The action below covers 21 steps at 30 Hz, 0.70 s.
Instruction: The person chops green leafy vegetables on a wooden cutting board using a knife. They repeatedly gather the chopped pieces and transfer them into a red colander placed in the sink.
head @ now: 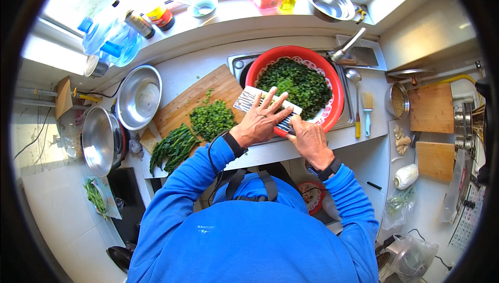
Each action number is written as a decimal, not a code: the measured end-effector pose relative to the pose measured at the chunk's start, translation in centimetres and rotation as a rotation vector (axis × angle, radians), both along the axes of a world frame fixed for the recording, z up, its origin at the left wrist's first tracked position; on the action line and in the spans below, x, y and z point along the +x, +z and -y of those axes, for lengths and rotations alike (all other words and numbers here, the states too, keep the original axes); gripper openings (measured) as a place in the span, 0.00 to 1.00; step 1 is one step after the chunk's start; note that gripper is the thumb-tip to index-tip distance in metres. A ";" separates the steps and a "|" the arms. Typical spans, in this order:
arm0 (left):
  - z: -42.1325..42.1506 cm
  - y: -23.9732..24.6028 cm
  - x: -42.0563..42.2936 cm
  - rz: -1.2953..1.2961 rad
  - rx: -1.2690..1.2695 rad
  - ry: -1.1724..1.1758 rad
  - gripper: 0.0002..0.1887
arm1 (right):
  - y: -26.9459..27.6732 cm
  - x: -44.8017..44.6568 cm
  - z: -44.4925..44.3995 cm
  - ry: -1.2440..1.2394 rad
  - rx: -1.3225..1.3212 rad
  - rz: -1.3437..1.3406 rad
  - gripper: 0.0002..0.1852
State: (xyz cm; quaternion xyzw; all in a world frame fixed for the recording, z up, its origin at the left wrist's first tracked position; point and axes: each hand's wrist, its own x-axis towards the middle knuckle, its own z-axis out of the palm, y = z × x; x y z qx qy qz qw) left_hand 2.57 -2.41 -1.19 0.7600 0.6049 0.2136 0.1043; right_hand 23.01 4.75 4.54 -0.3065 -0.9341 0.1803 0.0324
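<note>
My right hand (310, 138) is closed around the handle of a broad cleaver (245, 99) with a black-and-white patterned blade. Fingers apart, my left hand (262, 118) lies across the blade. The cleaver is over the near-left rim of a red plastic basin (338, 92). Chopped dark leafy greens (298, 88) fill much of the basin, with brighter pieces on top. Left of my hands, a wooden cutting board (183, 103) bears a heap of chopped green stems (212, 118) and a bunch of uncut leafy greens (171, 149). Anything beneath the blade is hidden.
The basin rests over a steel sink (345, 117) with a faucet (349, 45). A ladle (355, 88) and a pastry brush (367, 111) lie to its right. Metal bowls (139, 98) stand left of the board. Bottles and a small bowl (203, 7) line the windowsill.
</note>
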 end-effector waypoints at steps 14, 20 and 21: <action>-2.0 -5.5 -0.9 0.144 0.029 0.306 0.44 | 4.0 13.2 -2.2 -0.409 -0.181 -0.015 0.20; 9.5 -8.4 -1.4 0.359 0.194 0.624 0.42 | -0.3 7.2 2.7 -0.526 -0.977 -0.281 0.15; 11.5 -9.1 -1.4 0.367 0.192 0.683 0.42 | -1.5 6.0 3.8 -0.488 -1.028 -0.252 0.12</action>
